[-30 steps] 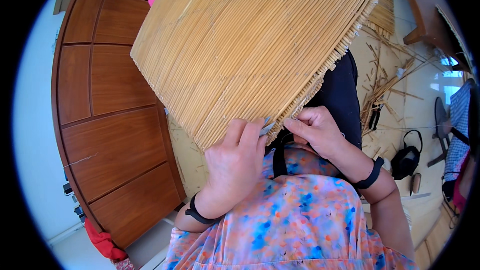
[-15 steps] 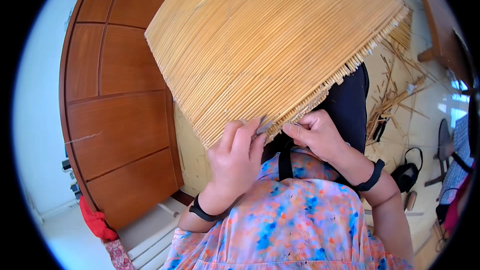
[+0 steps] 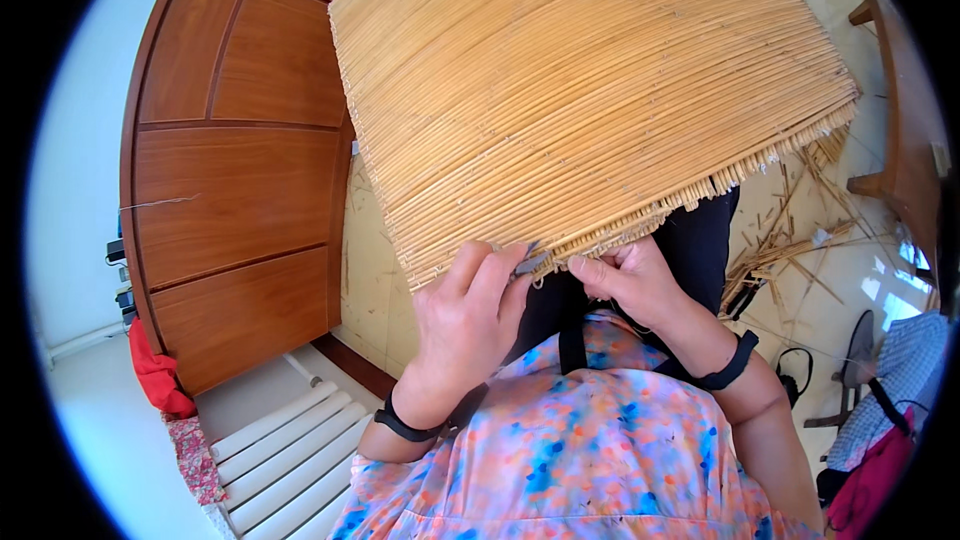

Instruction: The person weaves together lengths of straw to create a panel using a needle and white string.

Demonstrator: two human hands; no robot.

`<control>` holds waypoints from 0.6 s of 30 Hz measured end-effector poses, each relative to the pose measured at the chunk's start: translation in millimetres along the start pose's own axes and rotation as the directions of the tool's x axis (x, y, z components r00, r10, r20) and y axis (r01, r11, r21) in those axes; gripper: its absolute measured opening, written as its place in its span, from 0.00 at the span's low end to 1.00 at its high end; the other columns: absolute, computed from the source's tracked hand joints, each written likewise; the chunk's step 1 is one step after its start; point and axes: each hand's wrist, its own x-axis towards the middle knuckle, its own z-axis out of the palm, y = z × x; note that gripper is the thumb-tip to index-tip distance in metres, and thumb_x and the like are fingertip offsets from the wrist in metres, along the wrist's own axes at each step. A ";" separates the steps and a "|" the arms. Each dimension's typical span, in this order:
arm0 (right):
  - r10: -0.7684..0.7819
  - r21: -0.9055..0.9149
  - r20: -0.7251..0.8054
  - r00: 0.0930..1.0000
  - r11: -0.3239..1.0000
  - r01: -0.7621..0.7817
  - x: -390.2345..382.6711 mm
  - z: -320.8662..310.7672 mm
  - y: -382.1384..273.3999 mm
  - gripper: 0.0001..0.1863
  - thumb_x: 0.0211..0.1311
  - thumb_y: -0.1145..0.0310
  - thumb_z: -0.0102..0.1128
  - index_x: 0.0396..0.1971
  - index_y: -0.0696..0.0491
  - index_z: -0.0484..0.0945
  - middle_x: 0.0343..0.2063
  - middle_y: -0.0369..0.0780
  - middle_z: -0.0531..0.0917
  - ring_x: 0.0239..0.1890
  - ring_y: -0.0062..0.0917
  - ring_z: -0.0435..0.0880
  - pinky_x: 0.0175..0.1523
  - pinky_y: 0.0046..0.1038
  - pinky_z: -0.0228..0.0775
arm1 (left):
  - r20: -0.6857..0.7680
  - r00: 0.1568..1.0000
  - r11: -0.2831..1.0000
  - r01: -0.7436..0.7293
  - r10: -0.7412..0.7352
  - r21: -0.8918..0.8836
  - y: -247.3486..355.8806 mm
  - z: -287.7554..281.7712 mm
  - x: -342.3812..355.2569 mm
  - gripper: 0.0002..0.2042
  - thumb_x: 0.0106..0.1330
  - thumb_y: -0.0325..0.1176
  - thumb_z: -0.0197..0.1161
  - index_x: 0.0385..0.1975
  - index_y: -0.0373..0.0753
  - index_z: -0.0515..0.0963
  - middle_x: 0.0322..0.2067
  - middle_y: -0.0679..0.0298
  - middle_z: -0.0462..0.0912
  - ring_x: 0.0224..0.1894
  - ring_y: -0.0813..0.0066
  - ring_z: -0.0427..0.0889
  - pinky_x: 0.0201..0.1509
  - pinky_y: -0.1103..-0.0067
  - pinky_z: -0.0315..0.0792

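Note:
A large mat of thin yellow stalks (image 3: 590, 100), laid side by side and bound together, slopes over my lap and away from me. My left hand (image 3: 462, 315) is closed at its near corner, with a small grey metal piece (image 3: 530, 265) like a blade showing between thumb and fingers. Just to the right, my right hand (image 3: 630, 278) pinches the mat's bound near edge between thumb and bent fingers. Between the hands a small loop of stalk or cord sticks out below the edge. My fingertips partly hide what they grip.
A brown wooden panelled door (image 3: 235, 210) stands at the left, above a white radiator (image 3: 290, 450) and red cloth (image 3: 158, 370). Cut stalks (image 3: 790, 250) litter the tiled floor at the right. Beyond are a wooden furniture leg (image 3: 870, 183) and a checked cloth (image 3: 900, 360).
My view has shifted, so the mat sits farther right and the door more upright. Both hands stay closed at the same near edge, with only slight finger movement.

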 end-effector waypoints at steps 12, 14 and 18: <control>-0.080 -0.016 -0.183 0.980 0.997 0.079 14.4 -6.6 15.2 0.06 0.67 0.69 0.56 0.36 0.56 0.78 0.22 0.29 0.72 0.17 0.09 0.60 0.21 0.17 0.54 | 0.000 1.000 1.000 -0.030 0.030 -0.004 -18.8 14.1 4.8 0.13 0.55 0.25 0.67 0.41 0.39 0.79 0.29 0.60 0.76 0.26 0.61 0.80 0.27 0.71 0.73; -0.073 0.001 -0.159 0.985 0.997 0.074 14.8 -7.1 18.7 0.05 0.67 0.70 0.57 0.37 0.56 0.78 0.23 0.29 0.74 0.17 0.09 0.60 0.21 0.16 0.55 | -0.001 0.999 0.999 -0.039 0.039 -0.022 -24.2 14.2 3.5 0.13 0.55 0.25 0.68 0.41 0.39 0.79 0.29 0.59 0.76 0.26 0.61 0.80 0.27 0.71 0.73; -0.096 -0.045 -0.165 0.982 0.995 0.090 15.5 -4.2 16.4 0.04 0.66 0.72 0.57 0.37 0.56 0.78 0.23 0.30 0.74 0.17 0.10 0.62 0.21 0.16 0.56 | -0.016 0.996 0.995 -0.093 0.093 -0.046 -26.7 18.7 8.9 0.13 0.55 0.25 0.68 0.40 0.38 0.79 0.29 0.59 0.76 0.26 0.61 0.80 0.27 0.71 0.73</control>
